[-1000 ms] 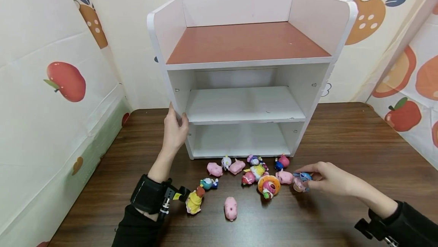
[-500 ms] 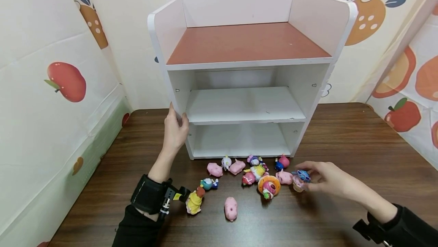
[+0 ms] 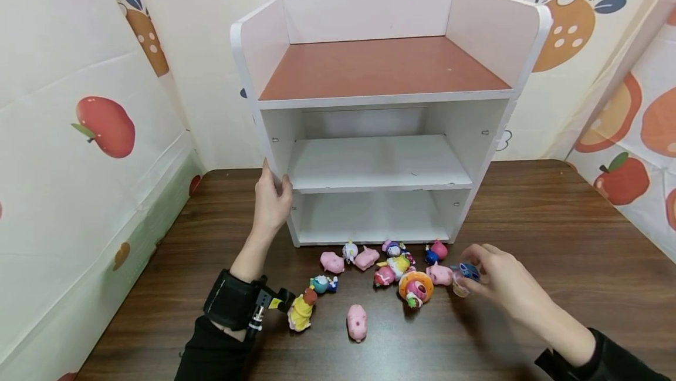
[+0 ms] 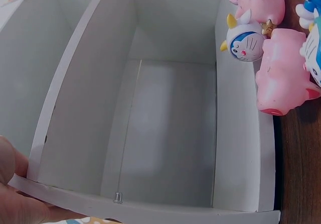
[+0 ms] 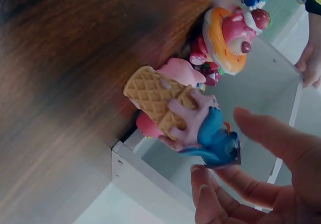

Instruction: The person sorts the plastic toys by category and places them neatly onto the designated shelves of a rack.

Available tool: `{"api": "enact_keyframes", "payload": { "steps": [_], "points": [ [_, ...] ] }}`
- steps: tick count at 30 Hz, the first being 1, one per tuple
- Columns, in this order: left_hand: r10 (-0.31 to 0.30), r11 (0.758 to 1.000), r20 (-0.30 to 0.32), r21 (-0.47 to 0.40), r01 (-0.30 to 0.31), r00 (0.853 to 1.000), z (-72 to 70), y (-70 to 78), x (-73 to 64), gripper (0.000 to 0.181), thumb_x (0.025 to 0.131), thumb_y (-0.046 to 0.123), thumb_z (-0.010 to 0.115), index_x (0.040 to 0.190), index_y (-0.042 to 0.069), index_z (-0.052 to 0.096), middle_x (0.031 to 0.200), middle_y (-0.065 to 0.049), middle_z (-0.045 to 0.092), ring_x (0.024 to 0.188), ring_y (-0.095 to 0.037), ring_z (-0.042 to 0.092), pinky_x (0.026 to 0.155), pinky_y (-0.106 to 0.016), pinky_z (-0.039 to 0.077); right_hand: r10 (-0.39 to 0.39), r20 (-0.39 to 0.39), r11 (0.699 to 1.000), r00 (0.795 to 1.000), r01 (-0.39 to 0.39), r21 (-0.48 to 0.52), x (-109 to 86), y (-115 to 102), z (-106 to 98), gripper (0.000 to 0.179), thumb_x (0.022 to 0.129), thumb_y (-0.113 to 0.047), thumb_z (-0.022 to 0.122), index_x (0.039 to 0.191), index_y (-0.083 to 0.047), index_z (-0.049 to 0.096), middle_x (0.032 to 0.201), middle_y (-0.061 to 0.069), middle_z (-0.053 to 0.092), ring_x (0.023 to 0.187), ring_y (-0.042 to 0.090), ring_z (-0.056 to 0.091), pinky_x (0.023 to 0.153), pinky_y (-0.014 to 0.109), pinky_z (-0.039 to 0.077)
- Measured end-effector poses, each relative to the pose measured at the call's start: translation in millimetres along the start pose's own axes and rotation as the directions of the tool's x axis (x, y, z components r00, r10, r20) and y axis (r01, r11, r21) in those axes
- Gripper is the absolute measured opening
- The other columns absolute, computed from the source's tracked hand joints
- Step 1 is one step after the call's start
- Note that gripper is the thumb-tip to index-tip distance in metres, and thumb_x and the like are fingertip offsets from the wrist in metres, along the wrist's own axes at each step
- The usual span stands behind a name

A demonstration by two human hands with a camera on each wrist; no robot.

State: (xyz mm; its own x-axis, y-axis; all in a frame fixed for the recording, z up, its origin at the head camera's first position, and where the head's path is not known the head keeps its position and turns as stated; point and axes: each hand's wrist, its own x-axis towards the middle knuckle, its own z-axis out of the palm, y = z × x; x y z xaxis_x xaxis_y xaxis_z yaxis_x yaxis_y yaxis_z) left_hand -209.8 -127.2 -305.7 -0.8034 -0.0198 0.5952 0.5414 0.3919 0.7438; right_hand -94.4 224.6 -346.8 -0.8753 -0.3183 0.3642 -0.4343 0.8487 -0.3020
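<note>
My left hand [image 3: 271, 202] holds the left side panel of a white shelf unit [image 3: 380, 187], thumb at the front edge and fingers on the outer side. In the left wrist view the fingers [image 4: 22, 206] wrap that edge. My right hand [image 3: 499, 275] is around a toy figure [image 3: 465, 278], a blue character on an ice cream cone. The right wrist view shows its waffle cone [image 5: 155, 91] and blue top [image 5: 218, 138]; the thumb stands apart from it while the fingertips are close at the blue head. A pink pig [image 3: 439, 274] is right beside it.
Several small toys lie before the shelf, among them a figure in an orange ring [image 3: 415, 288], a lone pink pig [image 3: 357, 322], a yellow-dressed figure [image 3: 301, 310] and a teal figure [image 3: 322, 283]. The wooden table [image 3: 560, 228] spreads around, with printed sheets [image 3: 95, 193] behind and beside.
The ice cream cone figure, tilted in my right fingers a second ago, now stands more upright. My right thumb has come away and that wrist has shifted left. The left hand stays put.
</note>
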Motion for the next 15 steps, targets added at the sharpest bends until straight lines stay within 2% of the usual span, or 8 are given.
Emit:
{"api": "enact_keyframes", "payload": {
  "steps": [6,15],
  "points": [
    [-0.005,1.000,-0.007,0.007,0.005,1.000,0.6,-0.3,0.4,0.045,0.084,-0.009,0.039,0.128,-0.009,0.031,0.119,-0.030,0.045,0.109,-0.039,0.044,0.084,-0.053,0.040,-0.062,-0.064,0.997,0.996,0.060,-0.039,0.7,2.1,5.4,0.028,0.057,-0.005,0.080,0.075,-0.009,0.059,0.067,-0.004,0.054,0.055,0.006,0.048,0.045,0.022,0.042],
    [0.004,1.000,-0.012,0.005,-0.004,1.000,0.3,0.1,-0.1,0.045,0.084,-0.009,0.039,0.128,-0.010,0.031,0.120,-0.030,0.045,0.109,-0.039,0.044,0.083,-0.054,0.040,-0.128,-0.050,0.990,0.990,0.125,-0.061,2.9,2.3,1.0,0.029,0.054,-0.006,0.081,0.073,-0.011,0.059,0.067,-0.007,0.054,0.056,0.004,0.049,0.046,0.023,0.043]
  ]
}}
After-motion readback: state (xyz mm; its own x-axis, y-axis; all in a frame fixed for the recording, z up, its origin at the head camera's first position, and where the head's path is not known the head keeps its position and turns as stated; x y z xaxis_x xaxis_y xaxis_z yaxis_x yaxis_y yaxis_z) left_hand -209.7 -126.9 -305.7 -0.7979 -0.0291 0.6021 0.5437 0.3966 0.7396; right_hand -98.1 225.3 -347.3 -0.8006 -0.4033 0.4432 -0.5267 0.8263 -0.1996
